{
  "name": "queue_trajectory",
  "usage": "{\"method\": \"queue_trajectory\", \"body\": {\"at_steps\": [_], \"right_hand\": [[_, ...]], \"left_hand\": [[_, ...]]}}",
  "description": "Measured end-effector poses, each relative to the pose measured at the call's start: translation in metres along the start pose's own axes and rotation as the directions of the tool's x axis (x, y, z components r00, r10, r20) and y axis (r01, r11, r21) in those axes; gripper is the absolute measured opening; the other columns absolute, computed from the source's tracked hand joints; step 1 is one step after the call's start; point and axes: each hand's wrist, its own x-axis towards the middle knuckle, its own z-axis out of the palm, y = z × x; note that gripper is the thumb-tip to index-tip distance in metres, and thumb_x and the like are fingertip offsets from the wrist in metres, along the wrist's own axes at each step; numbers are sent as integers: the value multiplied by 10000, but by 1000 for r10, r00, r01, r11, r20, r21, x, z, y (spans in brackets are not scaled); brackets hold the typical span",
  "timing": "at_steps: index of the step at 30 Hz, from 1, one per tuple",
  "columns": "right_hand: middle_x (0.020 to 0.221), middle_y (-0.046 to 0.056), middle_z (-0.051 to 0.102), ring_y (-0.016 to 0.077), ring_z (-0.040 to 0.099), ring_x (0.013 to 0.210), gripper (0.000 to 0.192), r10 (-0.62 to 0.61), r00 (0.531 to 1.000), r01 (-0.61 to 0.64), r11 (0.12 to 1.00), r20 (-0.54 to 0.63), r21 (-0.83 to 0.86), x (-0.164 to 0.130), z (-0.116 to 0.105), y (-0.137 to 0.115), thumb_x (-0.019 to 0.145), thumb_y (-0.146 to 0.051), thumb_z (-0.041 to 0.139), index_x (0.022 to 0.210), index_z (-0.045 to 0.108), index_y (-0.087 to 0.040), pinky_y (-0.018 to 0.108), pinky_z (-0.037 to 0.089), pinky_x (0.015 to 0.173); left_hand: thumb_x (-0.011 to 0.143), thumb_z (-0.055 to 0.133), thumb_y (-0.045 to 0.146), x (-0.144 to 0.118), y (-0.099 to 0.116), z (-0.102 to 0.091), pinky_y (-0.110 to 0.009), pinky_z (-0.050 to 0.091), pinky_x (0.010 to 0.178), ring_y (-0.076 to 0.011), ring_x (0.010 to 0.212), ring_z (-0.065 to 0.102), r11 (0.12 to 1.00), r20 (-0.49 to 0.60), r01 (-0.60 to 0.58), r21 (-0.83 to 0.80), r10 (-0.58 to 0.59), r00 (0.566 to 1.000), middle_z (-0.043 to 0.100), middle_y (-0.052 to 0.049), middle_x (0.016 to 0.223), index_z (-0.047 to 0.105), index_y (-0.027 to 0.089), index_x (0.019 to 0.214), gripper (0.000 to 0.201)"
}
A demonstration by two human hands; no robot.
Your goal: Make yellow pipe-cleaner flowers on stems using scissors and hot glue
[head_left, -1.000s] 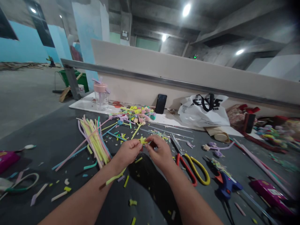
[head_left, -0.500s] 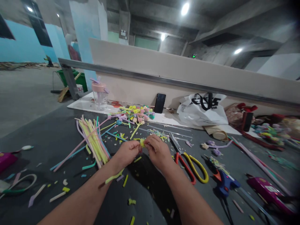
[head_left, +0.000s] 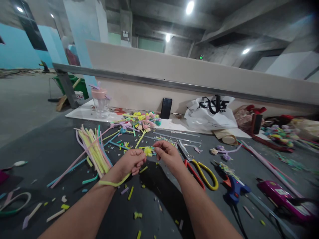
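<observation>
While the left hand (head_left: pixel 131 161) pinches a yellow stem (head_left: pixel 112 183) just under its curled yellow flower (head_left: pixel 148 151), the right hand (head_left: pixel 166 155) closes thumb and forefinger on something small next to that flower; what the right fingers grip is too small to tell. The flower sits between the two sets of fingertips, raised above the dark table (head_left: pixel 50 139), and the stem trails back under the left wrist.

The likeliest slip, I judge, is the curl springing open: the grip is only at the fingertips, and a soft stem bends easily, so any easing of either pinch could undo the shape. A harder pull from the right could also kink the stem at the left pinch. If the flower drops, it lands among the scraps (head_left: pixel 129 192) below the fingers, many the same yellow, and would be slow to find. The scissors (head_left: pixel 204 174) lie just right of the right hand, and a glue gun (head_left: pixel 234 187) beyond them; a blind reach that way risks a nick.

As for writing, the white bag (head_left: pixel 210 114) far beyond the fingers bears black print, too creased to read. Small lettering on the pink pack (head_left: pixel 281 196) is illegible.
</observation>
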Motion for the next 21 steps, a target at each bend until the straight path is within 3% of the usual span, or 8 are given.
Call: {"method": "queue_trajectory", "body": {"at_steps": [3, 8, 14, 17, 21], "right_hand": [[582, -44, 470, 106, 459, 484, 59, -2, 999, 2, 1000, -39, -3, -1, 1, 1, 747, -214, 513, 790, 548, -192, 224, 377, 471], [671, -24, 498, 114, 449, 578, 77, -123, 991, 115, 983, -49, -143, -5, 8, -8, 672, -143, 570, 730, 545, -188, 229, 361, 538], [629, -25, 485, 117, 428, 573, 50, -182, 980, 159, 961, -83, -228, -5, 10, -11, 712, -171, 557, 679, 524, -189, 229, 340, 531], [617, -30, 466, 113, 418, 567, 65, -142, 986, 130, 983, -92, -129, -4, 10, -8, 726, -197, 549, 668, 519, -191, 226, 334, 518], [574, -47, 437, 99, 405, 510, 141, 38, 999, -35, 987, -17, 157, -5, 10, -6, 726, -289, 578, 664, 497, -191, 219, 324, 478]], "left_hand": [[739, 574, 379, 0, 1, -1, -142, 229, 265, -12, 255, 207, 995, 23, 8, -102, -6, 1000, 359, 105, 410, 493, 159, 645, 253], [759, 557, 366, -2, 2, -1, -130, 234, 271, -9, 272, 198, 987, 20, -18, -160, 21, 1000, 352, 104, 430, 486, 161, 670, 235], [770, 558, 347, -2, 0, 2, -125, 232, 262, -6, 268, 195, 982, 21, -21, -186, 25, 999, 360, 98, 420, 500, 151, 666, 229], [777, 558, 318, -3, 1, 3, -121, 238, 258, -3, 262, 195, 979, 40, -15, -202, 24, 999, 366, 96, 413, 501, 147, 653, 219], [784, 554, 286, -6, 4, 5, -116, 242, 248, 0, 250, 192, 974, 84, 8, -225, 11, 996, 357, 97, 401, 501, 143, 644, 207]]}}
